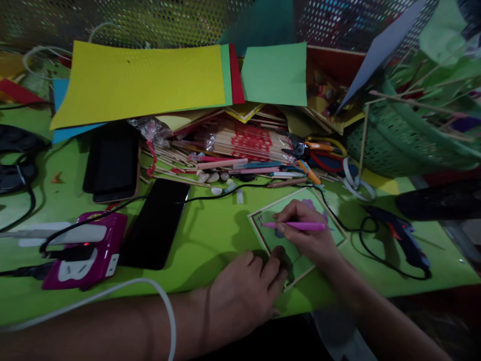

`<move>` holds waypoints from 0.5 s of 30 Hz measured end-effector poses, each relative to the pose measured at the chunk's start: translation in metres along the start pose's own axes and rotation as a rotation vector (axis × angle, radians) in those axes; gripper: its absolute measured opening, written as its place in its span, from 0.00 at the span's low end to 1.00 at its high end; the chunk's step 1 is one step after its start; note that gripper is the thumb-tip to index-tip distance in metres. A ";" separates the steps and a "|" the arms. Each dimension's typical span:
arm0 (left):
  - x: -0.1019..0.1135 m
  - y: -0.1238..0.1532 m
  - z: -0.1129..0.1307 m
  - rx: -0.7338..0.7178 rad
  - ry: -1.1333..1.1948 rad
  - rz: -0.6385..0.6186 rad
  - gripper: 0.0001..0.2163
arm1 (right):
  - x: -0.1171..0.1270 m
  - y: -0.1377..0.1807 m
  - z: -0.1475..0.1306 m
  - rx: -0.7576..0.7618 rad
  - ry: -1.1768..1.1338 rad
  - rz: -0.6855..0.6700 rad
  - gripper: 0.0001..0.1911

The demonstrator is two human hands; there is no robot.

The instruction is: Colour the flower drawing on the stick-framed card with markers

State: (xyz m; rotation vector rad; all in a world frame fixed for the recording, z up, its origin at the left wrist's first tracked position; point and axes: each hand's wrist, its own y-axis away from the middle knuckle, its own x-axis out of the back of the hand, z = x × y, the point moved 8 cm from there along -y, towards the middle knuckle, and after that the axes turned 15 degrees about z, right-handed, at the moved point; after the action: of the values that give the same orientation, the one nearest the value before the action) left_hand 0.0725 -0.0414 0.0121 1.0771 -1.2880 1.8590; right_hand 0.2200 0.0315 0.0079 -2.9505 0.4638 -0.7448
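Observation:
My right hand (306,233) is closed around a pink pen (306,226). The pen's tip is at the left part of a green card (300,265), close to small dark pink marks (259,218). Thin wooden sticks border the card, and a purple flower shape (308,204) shows near its far side, partly behind my right hand. My left hand (250,288) rests with bent fingers over the card's near left edge and holds nothing between them. Part of the card is hidden under both hands.
A black phone (158,225) and a purple power strip (112,240) lie to the left. A glue gun (402,235) with a cable lies to the right. Behind are pens, scissors (326,148), packed sticks (248,142), yellow paper (146,82) and a green basket (406,135).

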 end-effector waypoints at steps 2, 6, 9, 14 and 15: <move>0.000 0.000 0.000 -0.005 0.002 -0.012 0.31 | -0.001 0.000 0.000 0.001 -0.001 -0.021 0.05; 0.000 -0.001 0.001 -0.008 0.007 -0.033 0.29 | 0.000 0.000 0.000 -0.025 -0.024 -0.016 0.06; -0.001 -0.001 0.001 -0.007 0.003 -0.049 0.30 | 0.002 -0.001 -0.001 -0.030 -0.028 0.007 0.06; -0.001 0.001 0.001 0.003 0.002 -0.024 0.30 | 0.002 -0.001 0.000 -0.019 -0.005 0.010 0.05; -0.001 0.001 0.001 0.003 0.004 -0.021 0.29 | 0.001 -0.001 0.000 -0.016 -0.005 0.005 0.05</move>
State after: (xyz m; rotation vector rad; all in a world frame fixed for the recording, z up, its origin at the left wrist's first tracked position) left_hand 0.0725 -0.0425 0.0115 1.0842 -1.2680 1.8469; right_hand 0.2215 0.0325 0.0086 -2.9643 0.4797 -0.7370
